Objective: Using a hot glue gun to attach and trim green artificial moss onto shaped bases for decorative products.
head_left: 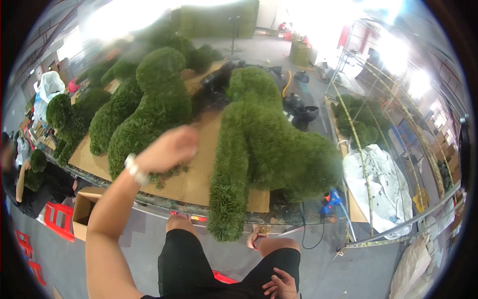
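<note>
- The left hand (169,148) is raised over the workbench, blurred, its fingers curled loosely inward; whether anything small sits inside it cannot be told
- A pale bracelet (135,170) circles that wrist, and the bare forearm runs down to the lower edge of the view
- Just under the left hand a few loose green tufts (167,174) lie on the cardboard sheet (196,174) that covers the table
- Near that hand, to its right, stands the big grass-covered figure (259,144), a rounded green body with a thick leg hanging over the front edge of the table
- To the hand's left and behind it stands a second green figure (152,99) with a round head, upright on the same cardboard
- The right hand (280,284) rests flat and open on the person's right thigh, holding nothing, fingers spread on the black shorts (199,269)
- A blue glue gun (332,199) lies at the table's front edge, right of the big figure, with a dark cable looping down from it
- Smaller green figures (69,119) stand further left along the table
- An open cardboard box (85,209) sits on the floor below the table's left part, beside a red stool (57,219)
- A white plastic sheet (381,184) lies to the right, next to long bamboo-like poles (358,149) leaning on a metal frame
- Another person's arm (21,179) shows at the far left edge
</note>
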`<state>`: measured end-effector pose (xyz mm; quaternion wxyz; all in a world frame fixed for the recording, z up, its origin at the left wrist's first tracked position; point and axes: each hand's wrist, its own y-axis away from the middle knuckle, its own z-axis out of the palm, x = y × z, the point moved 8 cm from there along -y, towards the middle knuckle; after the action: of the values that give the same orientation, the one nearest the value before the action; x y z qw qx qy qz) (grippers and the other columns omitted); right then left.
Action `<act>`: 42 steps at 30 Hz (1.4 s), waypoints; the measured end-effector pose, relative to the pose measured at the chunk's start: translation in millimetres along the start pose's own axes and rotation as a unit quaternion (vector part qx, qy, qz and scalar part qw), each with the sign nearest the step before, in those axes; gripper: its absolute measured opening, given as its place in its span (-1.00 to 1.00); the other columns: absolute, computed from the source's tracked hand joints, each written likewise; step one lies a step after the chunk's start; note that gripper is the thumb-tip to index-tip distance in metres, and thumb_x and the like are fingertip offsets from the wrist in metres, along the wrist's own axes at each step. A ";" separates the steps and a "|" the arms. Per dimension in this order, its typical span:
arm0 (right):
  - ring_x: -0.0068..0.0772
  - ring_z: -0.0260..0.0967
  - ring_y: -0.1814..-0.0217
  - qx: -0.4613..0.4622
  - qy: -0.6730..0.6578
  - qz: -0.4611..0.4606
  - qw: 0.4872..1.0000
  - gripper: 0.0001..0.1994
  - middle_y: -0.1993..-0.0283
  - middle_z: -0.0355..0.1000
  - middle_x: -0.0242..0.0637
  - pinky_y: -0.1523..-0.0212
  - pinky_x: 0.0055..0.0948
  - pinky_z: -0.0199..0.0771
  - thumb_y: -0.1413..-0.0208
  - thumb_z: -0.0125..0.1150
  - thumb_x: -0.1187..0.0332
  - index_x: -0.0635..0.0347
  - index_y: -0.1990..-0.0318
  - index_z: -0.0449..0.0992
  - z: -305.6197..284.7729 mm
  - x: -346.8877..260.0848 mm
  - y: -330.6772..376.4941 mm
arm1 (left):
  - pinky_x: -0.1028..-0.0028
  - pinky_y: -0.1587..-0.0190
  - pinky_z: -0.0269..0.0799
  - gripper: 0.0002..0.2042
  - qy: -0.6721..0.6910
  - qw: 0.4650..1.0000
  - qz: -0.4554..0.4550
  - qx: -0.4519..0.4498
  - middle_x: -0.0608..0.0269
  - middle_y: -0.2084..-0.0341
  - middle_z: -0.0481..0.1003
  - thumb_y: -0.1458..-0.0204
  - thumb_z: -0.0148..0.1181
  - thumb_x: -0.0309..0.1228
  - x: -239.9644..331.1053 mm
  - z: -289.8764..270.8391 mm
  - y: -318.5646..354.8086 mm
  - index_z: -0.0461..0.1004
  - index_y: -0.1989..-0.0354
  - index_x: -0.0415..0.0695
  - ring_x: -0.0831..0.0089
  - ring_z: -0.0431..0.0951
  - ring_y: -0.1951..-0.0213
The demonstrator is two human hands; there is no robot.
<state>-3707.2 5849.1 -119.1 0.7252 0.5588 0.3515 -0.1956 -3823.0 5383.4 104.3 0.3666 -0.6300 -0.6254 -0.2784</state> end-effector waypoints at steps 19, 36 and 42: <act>-0.41 0.51 0.58 0.028 0.124 -0.040 0.991 -0.43 0.32 0.58 0.04 0.70 -0.55 0.41 -0.23 0.23 0.22 0.40 -0.27 0.24 29.0 34.6 -18.4 | 0.09 -0.01 0.28 -0.60 -0.211 0.941 -0.109 0.242 0.12 0.07 0.50 0.11 0.39 -0.23 -142.1 128.5 218.8 0.52 0.07 -0.04 0.08 0.45 0.02; -0.37 0.54 0.36 -0.236 0.089 0.049 0.966 -0.40 0.18 0.54 0.00 0.49 -0.47 0.54 -0.34 0.06 0.13 0.30 -0.37 0.11 135.7 15.3 -58.8 | 0.30 0.19 0.53 -0.75 -0.157 0.940 -0.061 0.295 0.07 0.03 0.49 0.07 0.12 -0.67 -171.1 84.6 277.1 0.55 0.21 -0.15 0.11 0.57 0.12; -0.37 0.52 0.36 -0.287 0.034 0.048 0.956 -0.46 0.22 0.51 -0.06 0.43 -0.41 0.59 -0.36 0.05 0.27 0.31 -0.38 0.08 155.2 21.9 -73.7 | 0.28 0.14 0.54 -0.79 0.031 0.925 -0.130 0.356 0.04 0.03 0.50 0.06 0.16 -0.62 -188.4 78.6 286.5 0.55 0.22 -0.18 0.06 0.58 0.12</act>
<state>-3697.0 5682.3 -164.8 0.8512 0.3497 0.3899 -0.0327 -3559.0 5351.7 -126.0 0.5461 -0.3625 -0.7483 -0.1022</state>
